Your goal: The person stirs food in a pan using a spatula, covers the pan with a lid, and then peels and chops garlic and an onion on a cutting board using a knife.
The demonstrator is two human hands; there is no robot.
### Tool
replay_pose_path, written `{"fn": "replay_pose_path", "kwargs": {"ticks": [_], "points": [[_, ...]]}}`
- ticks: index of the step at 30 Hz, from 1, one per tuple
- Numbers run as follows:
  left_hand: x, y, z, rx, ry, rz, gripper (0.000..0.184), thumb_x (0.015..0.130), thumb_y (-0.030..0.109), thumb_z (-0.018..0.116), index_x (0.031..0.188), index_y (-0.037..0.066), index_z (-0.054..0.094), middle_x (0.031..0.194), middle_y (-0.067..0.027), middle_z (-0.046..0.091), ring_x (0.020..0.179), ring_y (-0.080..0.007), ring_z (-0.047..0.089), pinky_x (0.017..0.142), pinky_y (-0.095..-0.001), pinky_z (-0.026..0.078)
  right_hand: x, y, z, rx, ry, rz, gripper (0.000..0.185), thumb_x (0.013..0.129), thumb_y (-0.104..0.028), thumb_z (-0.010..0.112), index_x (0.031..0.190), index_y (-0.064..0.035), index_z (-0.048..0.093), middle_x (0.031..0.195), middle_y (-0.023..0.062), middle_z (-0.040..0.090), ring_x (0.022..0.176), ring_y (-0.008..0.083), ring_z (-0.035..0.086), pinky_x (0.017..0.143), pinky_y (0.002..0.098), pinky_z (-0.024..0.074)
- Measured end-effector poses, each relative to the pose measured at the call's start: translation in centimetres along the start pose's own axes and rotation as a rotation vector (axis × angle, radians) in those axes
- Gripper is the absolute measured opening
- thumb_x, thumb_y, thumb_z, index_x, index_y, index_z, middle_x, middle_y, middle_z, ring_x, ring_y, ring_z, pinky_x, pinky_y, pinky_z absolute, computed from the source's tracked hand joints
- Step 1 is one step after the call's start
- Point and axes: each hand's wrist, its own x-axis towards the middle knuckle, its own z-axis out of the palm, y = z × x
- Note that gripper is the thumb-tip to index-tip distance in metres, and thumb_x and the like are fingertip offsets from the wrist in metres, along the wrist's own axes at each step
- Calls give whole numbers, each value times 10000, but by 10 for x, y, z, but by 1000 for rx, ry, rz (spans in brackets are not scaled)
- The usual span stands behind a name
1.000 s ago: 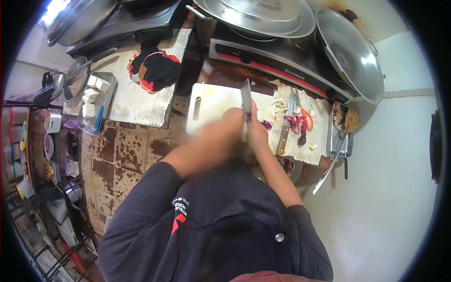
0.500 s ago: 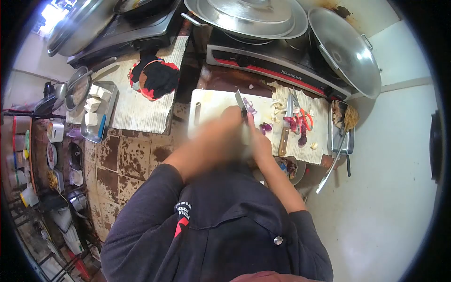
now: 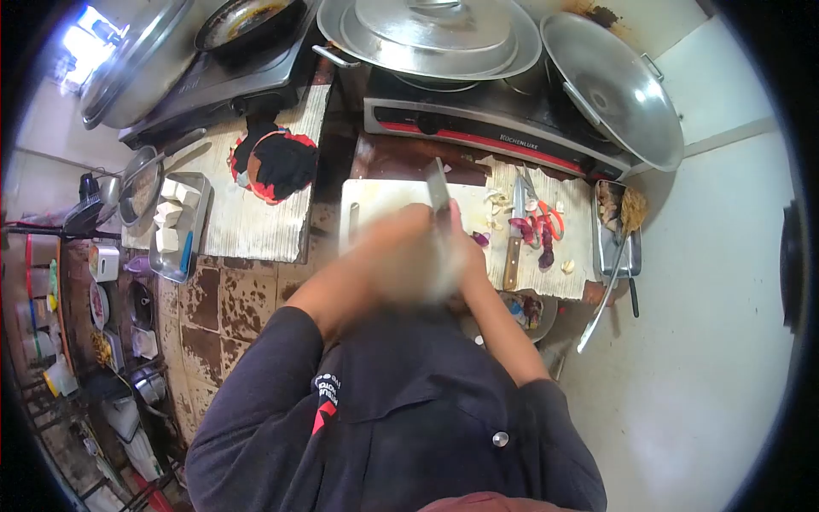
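Observation:
My right hand [image 3: 466,253] is closed on a knife, with its broad metal blade [image 3: 437,177] pointing away from me above the white cutting board [image 3: 368,198]. Close against it, my left hand [image 3: 399,243] is smeared by motion, and its fingers cannot be made out. A pale blurred patch shows between and below the hands; I cannot tell what it is. Just right of my right hand lie purple onion pieces [image 3: 480,240]. Further right are a wooden-handled knife [image 3: 512,260], orange-handled scissors [image 3: 558,224], red onion skins [image 3: 546,256] and garlic pieces [image 3: 497,201].
A stove [image 3: 495,136] behind the board carries a large lidded pan [image 3: 426,43]; a wide wok [image 3: 614,85] leans at right. A metal tray [image 3: 630,256] with utensils stands below it. On the left counter are white blocks in a tray [image 3: 203,200] and a dark cloth [image 3: 286,162].
The view has shifted slightly, so the board sits lower. Both hands have drawn a little nearer my body. Chopped purple pieces by the blade are now hidden from view.

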Motion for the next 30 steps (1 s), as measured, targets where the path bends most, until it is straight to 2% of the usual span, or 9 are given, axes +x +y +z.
{"fn": "replay_pose_path", "kwargs": {"ticks": [3, 5, 9, 15, 17, 20, 24, 28, 30], "points": [[2, 31, -44, 80, -188, -87, 180, 718, 169, 612, 837, 71, 707, 805, -192, 654, 775, -329, 638, 745, -396, 502, -35, -7, -12, 67, 28, 190, 801, 796, 34, 453, 1454, -148, 34, 921, 267, 599, 761, 416, 604, 639, 468, 462], [16, 31, -50, 71, 20, -22, 153, 724, 165, 624, 819, 76, 704, 783, -176, 657, 790, -309, 640, 748, -402, 503, -43, -10, -15, 80, 29, 344, 821, 788, 40, 455, 1450, -120, -4, 956, 282, 587, 789, 425, 599, 660, 474, 464], [59, 28, -44, 66, 482, 58, 207, 748, 204, 630, 907, 79, 676, 836, -166, 652, 831, -325, 628, 754, -422, 502, -44, 9, -4, 58, 66, 354, 832, 776, 52, 453, 1451, -122, -2, 1013, 307, 562, 795, 433, 597, 673, 475, 472], [89, 38, -35, 195, 284, -33, 183, 745, 209, 649, 872, 78, 631, 933, -160, 630, 881, -327, 610, 757, -427, 495, -30, 15, 3, -18, 41, 280, 818, 779, 42, 440, 1455, -136, 16, 1103, 309, 532, 820, 435, 595, 696, 483, 472], [89, 40, -35, 220, 295, 15, 171, 739, 209, 653, 848, 80, 623, 918, -149, 625, 875, -326, 607, 751, -428, 492, -26, 10, 4, -2, -62, 282, 816, 780, 38, 438, 1456, -141, 18, 1119, 302, 529, 829, 434, 594, 700, 485, 472], [76, 42, -42, 171, 339, 132, 156, 725, 201, 658, 815, 80, 619, 890, -130, 617, 857, -325, 602, 741, -424, 488, -32, 5, 11, 6, -31, 186, 825, 773, 40, 442, 1456, -141, 16, 1105, 293, 541, 835, 431, 596, 699, 481, 476], [54, 28, -51, 101, 318, 341, 130, 704, 169, 662, 787, 77, 625, 865, -109, 604, 867, -313, 587, 741, -414, 480, -42, 3, -3, 29, 4, 297, 848, 761, 45, 464, 1455, -137, 13, 1096, 283, 548, 845, 428, 597, 700, 479, 478], [26, 16, -46, 24, 173, 548, 136, 681, 121, 648, 807, 69, 640, 951, -139, 606, 937, -336, 562, 802, -393, 474, -39, 15, 7, 8, 48, 259, 834, 773, 27, 459, 1455, -139, 8, 1063, 291, 559, 813, 426, 601, 681, 475, 481], [17, 13, -37, -33, 152, 523, 181, 698, 74, 607, 875, 52, 634, 1022, -159, 604, 973, -352, 558, 848, -397, 464, -33, 18, 11, 9, 59, 213, 830, 776, 25, 453, 1455, -139, 5, 1065, 297, 555, 817, 425, 602, 683, 476, 480]]}}
